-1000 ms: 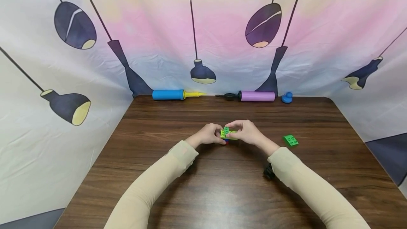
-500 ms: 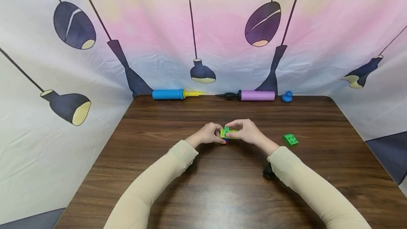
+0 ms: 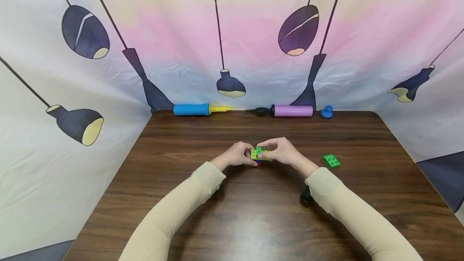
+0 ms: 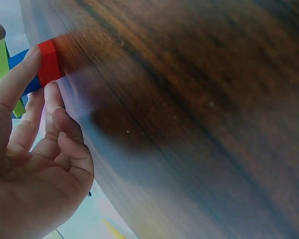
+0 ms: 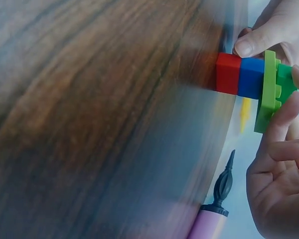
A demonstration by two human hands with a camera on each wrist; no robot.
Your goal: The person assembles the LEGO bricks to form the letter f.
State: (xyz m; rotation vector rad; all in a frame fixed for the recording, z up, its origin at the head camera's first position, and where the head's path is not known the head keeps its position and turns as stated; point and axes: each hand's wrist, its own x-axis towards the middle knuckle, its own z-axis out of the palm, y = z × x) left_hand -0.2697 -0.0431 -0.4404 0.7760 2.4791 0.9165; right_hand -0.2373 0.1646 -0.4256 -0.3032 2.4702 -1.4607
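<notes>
A small stack of toy building bricks stands on the table between my hands. In the right wrist view its red brick (image 5: 228,73) is lowest, with a blue brick (image 5: 251,77) on it, then a lime-green plate (image 5: 267,94) and a green brick (image 5: 285,82) on top. My left hand (image 3: 237,154) pinches the lower part of the stack, its thumb against the blue and red bricks (image 4: 49,62). My right hand (image 3: 284,151) pinches the top green brick between thumb and finger. Fingers partly cover the stack in the head view.
A green sloped brick (image 3: 331,160) lies to the right. A black object (image 3: 306,196) sits partly under the right sleeve. Along the back edge lie a blue-and-yellow hand pump (image 3: 192,110), a purple-and-black pump (image 3: 292,110) and a blue toy duck (image 3: 326,112). Patterned cloth hangs behind the table (image 3: 232,220).
</notes>
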